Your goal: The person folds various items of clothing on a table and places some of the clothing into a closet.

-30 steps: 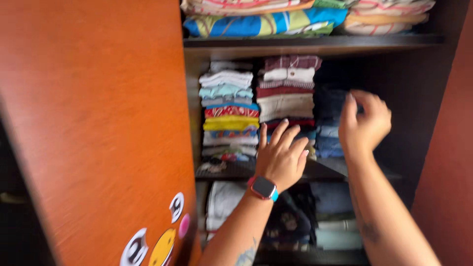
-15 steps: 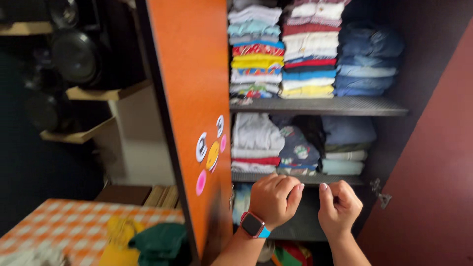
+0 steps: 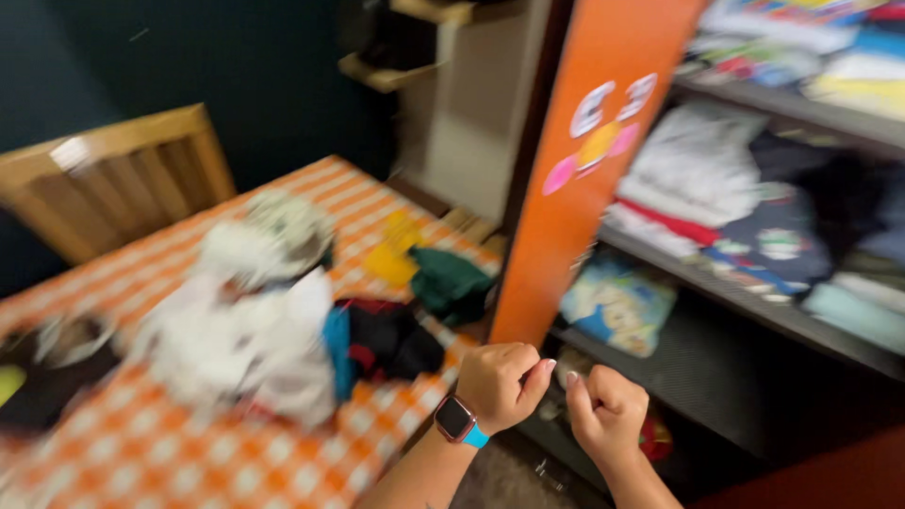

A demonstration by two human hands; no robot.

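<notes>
The bed (image 3: 170, 452), spread with an orange-and-white checked cover, fills the view from 7 to 10 o'clock, with a wooden headboard (image 3: 113, 179) at 10 o'clock. The wardrobe's orange door (image 3: 584, 207) stands open at 1 o'clock, carrying a cluster of round stickers (image 3: 603, 132). Behind it, from 1 to 4 o'clock, the wardrobe shelves (image 3: 754, 302) hold folded clothes (image 3: 716, 188) in stacks, so a good share of the laundry looks already put away.

What is left, judging by how things lie, is the loose heap on the bed: a white pile of garments (image 3: 245, 320) at 9 o'clock, a black and red piece (image 3: 386, 339) just beside it toward the centre, a dark green garment (image 3: 452, 283) and a yellow one (image 3: 396, 259) above that. None of these looks folded, though blur makes details hard to read.

At 6 o'clock both hands sit close together in front of the lowest shelf, well apart from the heap. The left hand (image 3: 500, 382), a watch with a blue strap (image 3: 457, 419) on its wrist, is curled into a loose fist. The right hand (image 3: 608, 410) is curled likewise. Thumbs and fingertips nearly meet between them; they may pinch something small, but nothing can be made out in either
</notes>
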